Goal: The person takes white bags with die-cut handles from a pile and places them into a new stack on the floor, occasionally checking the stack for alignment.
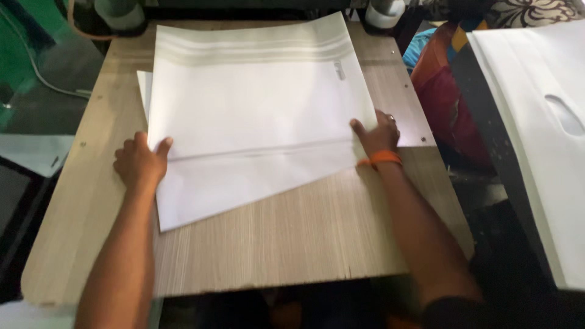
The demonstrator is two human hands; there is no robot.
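Note:
A large white sheet-like bag (256,103) lies on a wooden worktable (274,244), with a faint striped band near its far edge. Beneath it a second white sheet (244,180) sticks out at an angle toward me. My left hand (140,161) grips the top sheet's near-left corner, thumb on top. At the near-right corner my right hand (378,135) pinches that same sheet; an orange band (382,159) circles the wrist.
A stack of white bags with a cut-out handle (548,122) lies on a surface at the right. Colourful cloth (445,91) sits between that stack and the table. Machine parts (122,12) stand at the table's far edge. A green floor area (30,49) lies left.

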